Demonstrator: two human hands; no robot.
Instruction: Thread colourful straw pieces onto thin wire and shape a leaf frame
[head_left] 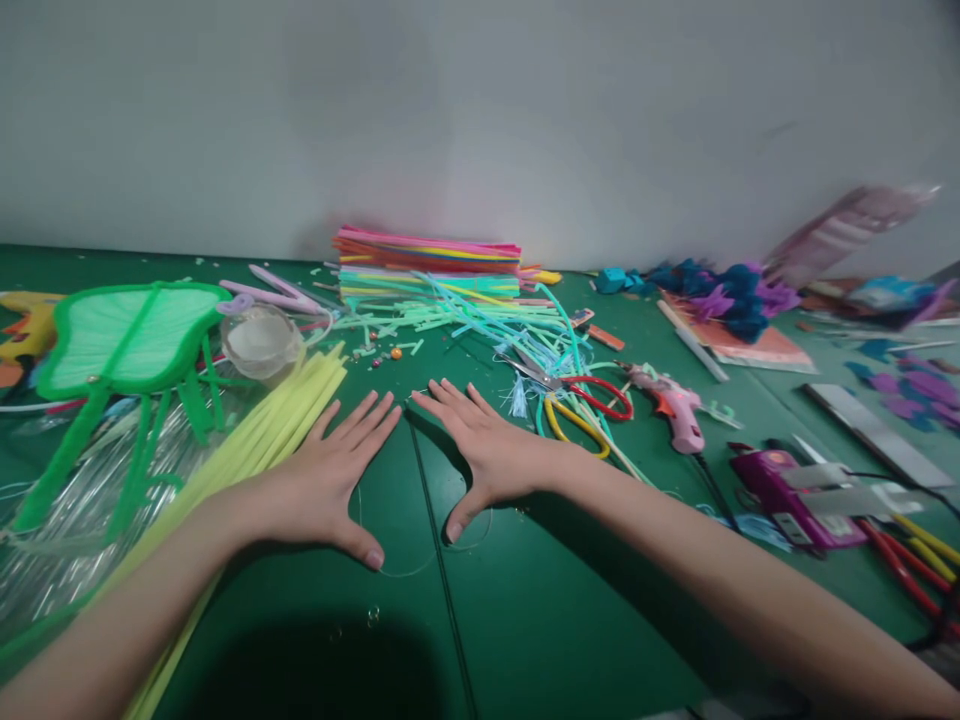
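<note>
One yellow glue gun (30, 330) is seen at the far left of the counter (570, 620), partly cut off by the picture's edge. Beside it a green fuzzy panel (139, 335) with strips is placed, and next to this a bundle of yellow-green pipe cleaners (262, 435) is laid slantwise, partly covered by the left forearm. The left hand (330, 490) is held palm down, its grip spread wide with the fingers splayed. A thin clear thread (412, 574) is laid in a curve on the counter between the two thumbs; whether it is pressed by either cannot be told. The right hand (487, 455) is likewise spread flat, its grip unclosed. Just beyond it, scissors (553, 384) are set among blue strands, followed by a pink glue gun (681, 412) and a purple device (787, 495).
</note>
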